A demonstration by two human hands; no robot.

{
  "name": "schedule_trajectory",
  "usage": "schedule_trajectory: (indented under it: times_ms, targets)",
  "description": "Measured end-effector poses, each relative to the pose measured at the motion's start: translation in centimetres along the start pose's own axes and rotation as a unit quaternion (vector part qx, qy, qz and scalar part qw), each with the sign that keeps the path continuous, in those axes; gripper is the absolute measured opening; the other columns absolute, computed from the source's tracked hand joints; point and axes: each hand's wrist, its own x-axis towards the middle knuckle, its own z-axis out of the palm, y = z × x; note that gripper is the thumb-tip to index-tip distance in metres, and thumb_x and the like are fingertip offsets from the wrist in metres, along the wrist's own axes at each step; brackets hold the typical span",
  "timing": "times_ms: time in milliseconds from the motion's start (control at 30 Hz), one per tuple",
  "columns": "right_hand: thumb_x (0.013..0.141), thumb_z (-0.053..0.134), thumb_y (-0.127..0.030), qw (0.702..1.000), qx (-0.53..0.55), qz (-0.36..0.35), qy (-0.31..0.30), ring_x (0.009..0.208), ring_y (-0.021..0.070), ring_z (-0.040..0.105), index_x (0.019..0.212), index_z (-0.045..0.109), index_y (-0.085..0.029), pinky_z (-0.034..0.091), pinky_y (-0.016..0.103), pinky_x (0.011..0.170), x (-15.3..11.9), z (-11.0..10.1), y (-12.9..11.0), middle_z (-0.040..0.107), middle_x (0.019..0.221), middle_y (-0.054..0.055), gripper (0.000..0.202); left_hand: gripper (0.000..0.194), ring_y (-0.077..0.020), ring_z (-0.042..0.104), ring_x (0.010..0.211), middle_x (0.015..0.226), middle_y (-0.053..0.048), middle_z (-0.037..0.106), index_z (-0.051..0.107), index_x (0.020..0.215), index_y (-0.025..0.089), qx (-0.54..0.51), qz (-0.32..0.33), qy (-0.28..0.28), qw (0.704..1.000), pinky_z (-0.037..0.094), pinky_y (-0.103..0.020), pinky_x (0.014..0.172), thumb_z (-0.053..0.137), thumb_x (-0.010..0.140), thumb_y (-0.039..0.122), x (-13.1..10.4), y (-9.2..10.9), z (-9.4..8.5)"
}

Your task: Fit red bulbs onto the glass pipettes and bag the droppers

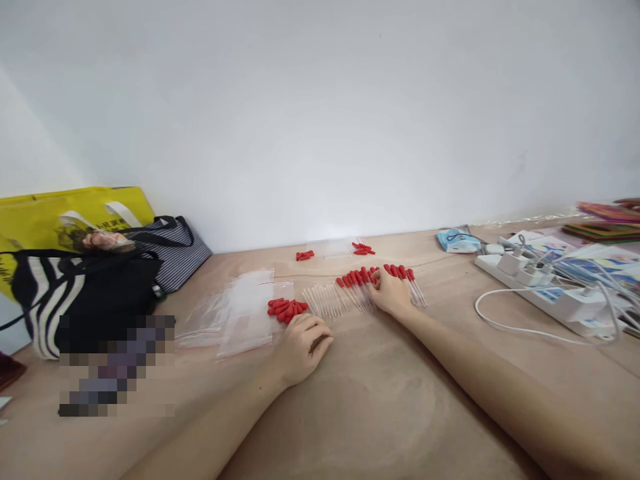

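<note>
A fanned row of slim pale sticks topped with elongated red heads [353,278] lay on the wood-toned tabletop [375,407], in front of the person. The right hand [393,293] reached onto it from the right, thumb and fingers drawn in at the red heads; whether they pinched a head or only touched it, I could not tell. The left hand [303,343] rested palm-down and loosely bent, a gap between thumb and finger, nothing visible in it, just beside a loose heap of rounded red pieces [287,309]. A row of bare, thin whitish sticks [324,301] lay between that heap and the red-headed row.

The step in hand appeared to be arranging or picking from the red-headed row; the next move seemed to call for a light fingertip grip that left neighbouring sticks in line.

Left of the heap lay flat, clear plastic bags with thin red lines [245,313]; I could make out nothing inside. By the wall, 2 small red clusters flanked pale sticks.

Farther left stood a yellow bag [127,198], a black bag with white stripes [115,307] and a navy-and-white striped bag [187,257], their contents hidden. Well to the right lay a white power strip [550,303] holding plugs.
</note>
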Motion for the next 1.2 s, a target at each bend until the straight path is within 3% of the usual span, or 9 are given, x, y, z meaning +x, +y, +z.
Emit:
schedule_trajectory:
  times_ms: [133, 267, 433, 633, 800, 900, 967, 1033, 1200]
  targets:
    - [0.078, 0.047, -0.035, 0.999, -0.005, -0.037, 0.019, 0.08, 0.0196, 0.057, 0.087, 0.058, -0.019, 0.026, 0.032, 0.071, -0.5, -0.5, -0.7, 0.065, 0.083, 0.005, 0.022, 0.014, -0.0154, 0.051, 0.071, 0.071, -0.001, 0.057, 0.053, 0.068, 0.017, 0.001, -0.003, -0.002, 1.0, 0.038, -0.031, 0.07, 0.05, 0.081, 0.023, 0.1, -0.1, 0.1]
    - [0.079, 0.043, -0.036, 0.994, -0.013, -0.103, -0.023, 0.082, 0.0195, 0.056, 0.074, 0.062, -0.02, 0.024, 0.034, 0.075, -1.2, -0.4, -2.9, 0.065, 0.082, 0.005, 0.025, 0.025, -0.0147, 0.049, 0.065, 0.062, 0.0, 0.052, 0.044, 0.059, 0.017, 0.015, -0.007, -0.005, 1.0, 0.038, -0.03, 0.069, 0.052, 0.079, 0.027, 0.1, 0.0, 0.1]
    - [0.08, 0.041, -0.031, 0.988, -0.092, -0.08, -0.096, 0.079, 0.0221, 0.057, 0.079, 0.064, -0.014, 0.025, 0.037, 0.076, -1.0, 0.6, -5.8, 0.065, 0.083, 0.012, 0.029, 0.011, -0.0171, 0.05, 0.072, 0.071, -0.002, 0.056, 0.049, 0.072, 0.017, 0.015, -0.018, -0.009, 1.0, 0.039, -0.032, 0.071, 0.049, 0.08, 0.023, 0.1, 0.0, 0.0]
    - [0.077, 0.043, -0.023, 0.983, -0.106, -0.081, -0.126, 0.079, 0.0237, 0.059, 0.081, 0.065, -0.012, 0.027, 0.039, 0.076, -0.4, 1.0, -6.9, 0.065, 0.088, 0.016, 0.025, 0.008, -0.018, 0.051, 0.075, 0.075, -0.004, 0.058, 0.053, 0.077, 0.017, 0.001, -0.007, -0.036, 0.999, 0.04, -0.032, 0.071, 0.048, 0.081, 0.021, 0.0, 0.2, -0.1]
    - [0.075, 0.045, -0.017, 0.98, -0.111, -0.085, -0.138, 0.079, 0.0234, 0.059, 0.079, 0.066, -0.013, 0.028, 0.039, 0.076, -0.3, 1.3, -7.2, 0.066, 0.086, 0.015, 0.023, 0.007, -0.0186, 0.05, 0.079, 0.079, -0.004, 0.058, 0.055, 0.075, 0.018, 0.025, -0.028, 0.036, 0.999, 0.039, -0.033, 0.074, 0.05, 0.079, 0.022, 0.1, 0.0, -0.4]
    - [0.079, 0.041, -0.019, 0.98, -0.111, -0.102, -0.131, 0.083, 0.0252, 0.057, 0.083, 0.065, -0.009, 0.029, 0.039, 0.076, -0.6, 0.9, -7.0, 0.064, 0.088, 0.017, 0.026, 0.013, -0.0187, 0.051, 0.08, 0.078, -0.004, 0.059, 0.057, 0.073, 0.018, 0.052, -0.083, 0.1, 0.99, 0.039, -0.033, 0.076, 0.048, 0.08, 0.025, 0.6, -1.6, -1.8]
    - [0.083, 0.038, -0.023, 0.979, -0.107, -0.125, -0.12, 0.09, 0.0259, 0.054, 0.09, 0.062, -0.007, 0.031, 0.037, 0.076, -0.9, 0.3, -6.4, 0.061, 0.095, 0.018, 0.03, 0.016, -0.0188, 0.052, 0.079, 0.078, -0.004, 0.06, 0.058, 0.072, 0.018, 0.072, -0.168, 0.121, 0.976, 0.04, -0.031, 0.075, 0.047, 0.079, 0.027, 0.9, -3.5, -3.1]
    - [0.085, 0.036, -0.027, 0.975, -0.093, -0.171, -0.11, 0.094, 0.0239, 0.051, 0.095, 0.058, -0.008, 0.032, 0.034, 0.077, -1.5, -0.6, -5.3, 0.059, 0.1, 0.016, 0.03, 0.015, -0.0194, 0.053, 0.083, 0.085, -0.005, 0.061, 0.059, 0.075, 0.018, 0.101, -0.282, 0.088, 0.95, 0.041, -0.029, 0.075, 0.047, 0.076, 0.026, 1.0, -5.7, -4.4]
    - [0.085, 0.044, -0.028, 0.928, -0.015, -0.36, -0.097, 0.081, 0.0186, 0.05, 0.081, 0.056, -0.014, 0.034, 0.029, 0.072, -3.7, -2.5, -1.4, 0.058, 0.083, 0.008, 0.019, 0.02, -0.0208, 0.058, 0.071, 0.075, -0.004, 0.066, 0.063, 0.071, 0.017, 0.096, -0.365, 0.024, 0.926, 0.042, -0.028, 0.063, 0.048, 0.072, 0.029, 0.0, -10.0, -5.8]
